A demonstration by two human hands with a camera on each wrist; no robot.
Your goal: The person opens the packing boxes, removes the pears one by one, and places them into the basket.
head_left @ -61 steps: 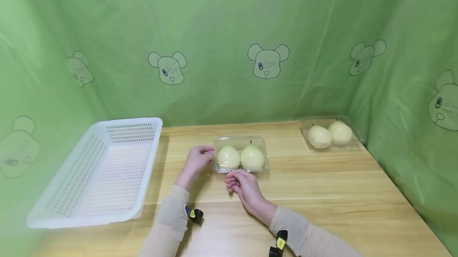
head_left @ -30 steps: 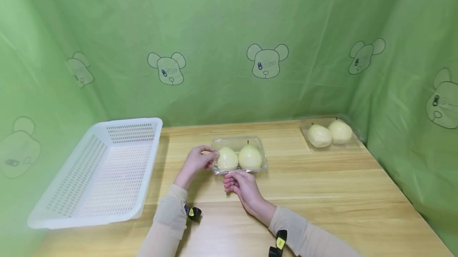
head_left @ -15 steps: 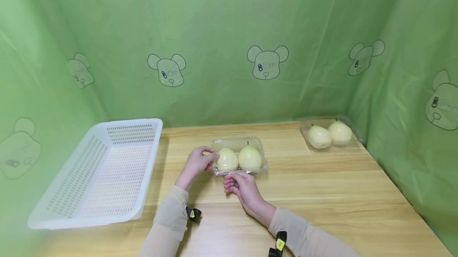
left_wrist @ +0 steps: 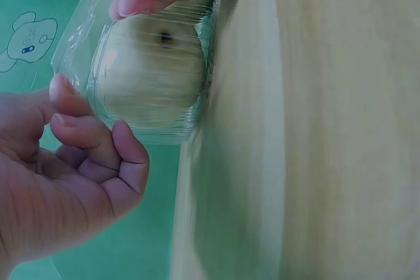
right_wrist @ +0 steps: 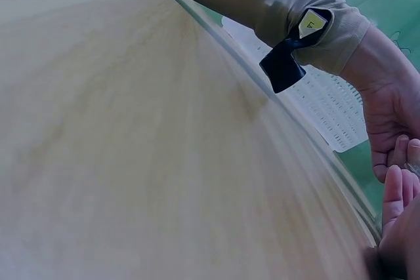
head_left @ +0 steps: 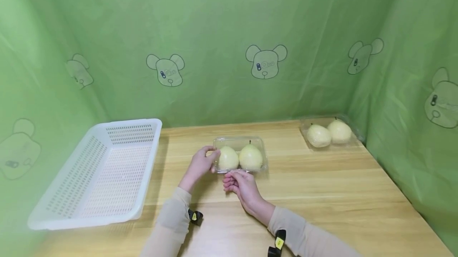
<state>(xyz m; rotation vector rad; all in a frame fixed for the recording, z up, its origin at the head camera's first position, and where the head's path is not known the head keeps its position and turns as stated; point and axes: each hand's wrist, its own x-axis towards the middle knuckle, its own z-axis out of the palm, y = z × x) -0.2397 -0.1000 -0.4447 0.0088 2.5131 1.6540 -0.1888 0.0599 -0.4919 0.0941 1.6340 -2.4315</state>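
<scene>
Curtain and table: head view; a green curtain (head_left: pixel 214 22) stands behind and beside a wood-grain table (head_left: pixel 322 193).
Box: a clear box (head_left: pixel 234 142) sits mid-table, two pale pears (head_left: pixel 228 158) side by side inside.
Left hand: the left hand (head_left: pixel 203 162) pinches the box's left edge, thumb above.
Right hand: the right hand (head_left: pixel 248 191), fingers curled, pinches the front edge; with both edges held, light and even effort should spare the thin plastic.
Basket and second box: a white basket (head_left: pixel 150 165) stands left; a second box (head_left: pixel 322 121) with more pears (head_left: pixel 340 131) lies far right.
Box side: left wrist view; one pear shows through the wall, both hands' fingertips at the rim. Lifting or pressing there, not on the walls, seems safest; a slow pull should stop pears rolling.
Hands: right wrist view; they meet at the border, grip cut off.
</scene>
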